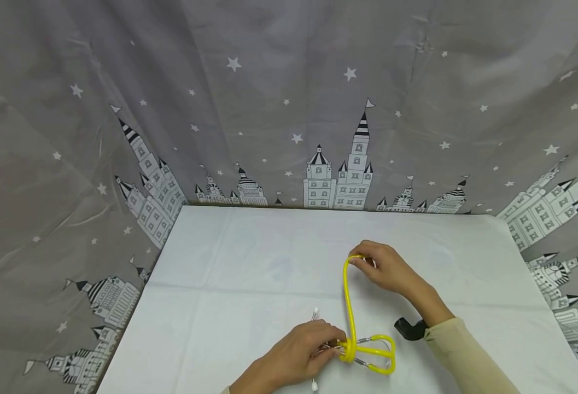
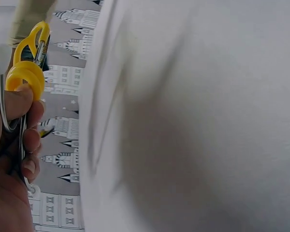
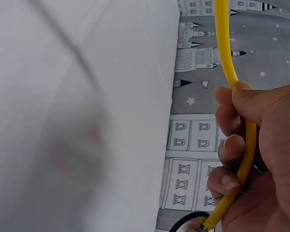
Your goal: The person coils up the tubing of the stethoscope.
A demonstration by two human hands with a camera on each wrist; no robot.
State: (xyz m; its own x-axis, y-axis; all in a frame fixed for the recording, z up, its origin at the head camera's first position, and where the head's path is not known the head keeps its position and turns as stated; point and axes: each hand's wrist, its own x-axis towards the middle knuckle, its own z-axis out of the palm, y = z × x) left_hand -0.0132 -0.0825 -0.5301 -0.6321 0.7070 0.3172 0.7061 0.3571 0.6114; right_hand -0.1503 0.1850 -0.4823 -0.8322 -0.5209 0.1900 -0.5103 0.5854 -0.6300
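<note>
A stethoscope with yellow tubing (image 1: 348, 295) is held between both hands low over the table. My left hand (image 1: 301, 350) grips its metal ear tubes; one white ear tip (image 1: 314, 385) sticks out below the hand, another above it. Yellow coils (image 2: 26, 79) wrap around the bundle just beyond the left thumb, and a folded yellow loop (image 1: 387, 355) extends to the right. Farther back, my right hand (image 1: 387, 268) pinches the free length of tube, drawn up from the coils. Part of the round chest piece (image 3: 191, 223) shows below the right palm.
A white cloth covers the table (image 1: 249, 251). Behind it and at both sides hangs a grey curtain (image 1: 269, 82) printed with castles and stars. A black device (image 1: 410, 329) sits at the right wrist, by the beige sleeve (image 1: 466, 355).
</note>
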